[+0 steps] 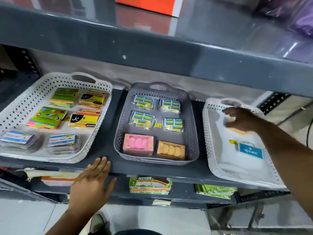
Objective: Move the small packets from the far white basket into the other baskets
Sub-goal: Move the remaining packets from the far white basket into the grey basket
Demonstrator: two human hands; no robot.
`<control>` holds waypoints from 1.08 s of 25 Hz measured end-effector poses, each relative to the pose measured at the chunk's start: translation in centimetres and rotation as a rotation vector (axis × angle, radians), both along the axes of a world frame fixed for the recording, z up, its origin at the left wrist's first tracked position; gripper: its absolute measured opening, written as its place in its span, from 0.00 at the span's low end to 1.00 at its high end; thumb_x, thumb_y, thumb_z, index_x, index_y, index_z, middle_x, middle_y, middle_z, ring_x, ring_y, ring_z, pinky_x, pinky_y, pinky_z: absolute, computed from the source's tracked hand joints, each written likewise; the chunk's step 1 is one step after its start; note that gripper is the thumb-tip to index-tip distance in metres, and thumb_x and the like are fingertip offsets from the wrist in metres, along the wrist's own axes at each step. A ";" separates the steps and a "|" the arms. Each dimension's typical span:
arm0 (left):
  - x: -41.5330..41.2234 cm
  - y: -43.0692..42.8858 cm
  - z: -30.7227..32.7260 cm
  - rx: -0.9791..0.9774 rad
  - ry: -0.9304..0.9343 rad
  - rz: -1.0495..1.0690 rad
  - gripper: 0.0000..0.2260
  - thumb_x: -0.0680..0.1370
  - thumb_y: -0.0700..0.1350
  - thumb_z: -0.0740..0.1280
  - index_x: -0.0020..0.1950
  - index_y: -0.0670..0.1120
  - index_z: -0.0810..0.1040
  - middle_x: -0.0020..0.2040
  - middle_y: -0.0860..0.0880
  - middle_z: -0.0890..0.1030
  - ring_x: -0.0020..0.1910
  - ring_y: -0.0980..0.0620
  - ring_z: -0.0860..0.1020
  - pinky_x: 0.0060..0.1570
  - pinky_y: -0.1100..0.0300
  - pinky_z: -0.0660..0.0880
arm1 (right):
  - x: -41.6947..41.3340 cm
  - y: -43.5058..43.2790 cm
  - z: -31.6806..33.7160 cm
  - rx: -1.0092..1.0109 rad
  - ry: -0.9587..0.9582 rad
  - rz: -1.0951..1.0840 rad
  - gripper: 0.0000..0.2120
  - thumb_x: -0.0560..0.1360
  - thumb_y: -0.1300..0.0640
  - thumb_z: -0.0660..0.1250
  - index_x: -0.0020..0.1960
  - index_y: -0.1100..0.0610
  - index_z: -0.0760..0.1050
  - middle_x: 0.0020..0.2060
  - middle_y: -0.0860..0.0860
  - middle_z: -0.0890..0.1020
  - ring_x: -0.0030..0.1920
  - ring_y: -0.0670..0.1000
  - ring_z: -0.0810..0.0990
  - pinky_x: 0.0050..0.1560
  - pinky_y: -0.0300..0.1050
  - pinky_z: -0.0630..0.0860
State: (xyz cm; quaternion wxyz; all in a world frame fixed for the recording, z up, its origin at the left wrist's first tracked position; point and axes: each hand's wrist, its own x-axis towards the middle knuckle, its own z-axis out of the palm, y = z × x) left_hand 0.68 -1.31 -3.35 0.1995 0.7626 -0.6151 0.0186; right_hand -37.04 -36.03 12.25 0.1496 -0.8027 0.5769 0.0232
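Observation:
The white basket (210, 133) at the right of the shelf holds a blue box (250, 150) with a yellow label beside it, and an orange packet (238, 131). My right hand (240, 118) reaches into this basket's far end, fingers apart and curled just above the orange packet, which it partly hides. The grey basket (191, 129) in the middle holds several blue-and-yellow small packets (143, 117), a pink box (138, 144) and an orange box (171, 150). My left hand (94, 180) lies flat and empty on the shelf's front edge.
A larger white basket (20, 106) on the left holds sticky-note pads and card boxes. A grey upper shelf (152, 48) overhangs the baskets. Green packs (149, 185) lie on the shelf below. The image is motion-blurred.

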 end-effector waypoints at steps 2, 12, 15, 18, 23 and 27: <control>-0.1 0.0 0.0 0.008 -0.014 0.013 0.33 0.79 0.61 0.47 0.58 0.36 0.80 0.61 0.37 0.79 0.59 0.38 0.78 0.57 0.43 0.75 | -1.3 1.0 -2.3 0.087 0.178 0.052 0.35 0.65 0.57 0.77 0.69 0.55 0.69 0.66 0.56 0.75 0.63 0.56 0.75 0.61 0.43 0.68; -0.5 -0.1 0.4 0.071 -0.017 0.035 0.36 0.78 0.63 0.45 0.58 0.35 0.79 0.61 0.36 0.78 0.60 0.38 0.77 0.58 0.43 0.73 | -8.8 3.1 -3.2 0.158 0.371 0.058 0.45 0.59 0.57 0.80 0.71 0.58 0.64 0.66 0.59 0.74 0.62 0.57 0.75 0.60 0.45 0.71; -0.5 -0.2 0.5 0.094 -0.012 0.043 0.37 0.78 0.63 0.44 0.58 0.36 0.79 0.61 0.37 0.79 0.60 0.39 0.77 0.58 0.44 0.73 | -9.6 3.7 -4.3 0.122 0.338 0.035 0.43 0.61 0.57 0.79 0.71 0.60 0.63 0.65 0.59 0.75 0.61 0.58 0.76 0.59 0.46 0.72; -0.5 -0.1 0.7 0.122 0.008 0.044 0.37 0.77 0.64 0.44 0.58 0.36 0.79 0.61 0.38 0.78 0.61 0.40 0.77 0.58 0.45 0.73 | -9.7 3.8 -4.6 0.068 0.297 0.036 0.42 0.63 0.56 0.77 0.72 0.57 0.62 0.66 0.59 0.75 0.62 0.59 0.75 0.60 0.49 0.72; -0.4 -0.1 0.8 0.121 0.019 0.059 0.30 0.76 0.60 0.53 0.58 0.37 0.80 0.61 0.38 0.79 0.60 0.40 0.77 0.57 0.45 0.73 | -9.3 4.1 -3.5 -0.004 0.150 -0.014 0.39 0.60 0.56 0.77 0.69 0.50 0.67 0.54 0.58 0.79 0.51 0.59 0.79 0.48 0.48 0.76; -0.5 0.0 0.8 0.107 0.035 0.059 0.33 0.78 0.61 0.48 0.57 0.37 0.80 0.60 0.38 0.80 0.59 0.40 0.78 0.56 0.45 0.74 | -6.3 4.4 -1.5 -0.147 -0.485 -0.153 0.25 0.60 0.69 0.75 0.52 0.56 0.70 0.46 0.49 0.77 0.45 0.55 0.78 0.39 0.33 0.75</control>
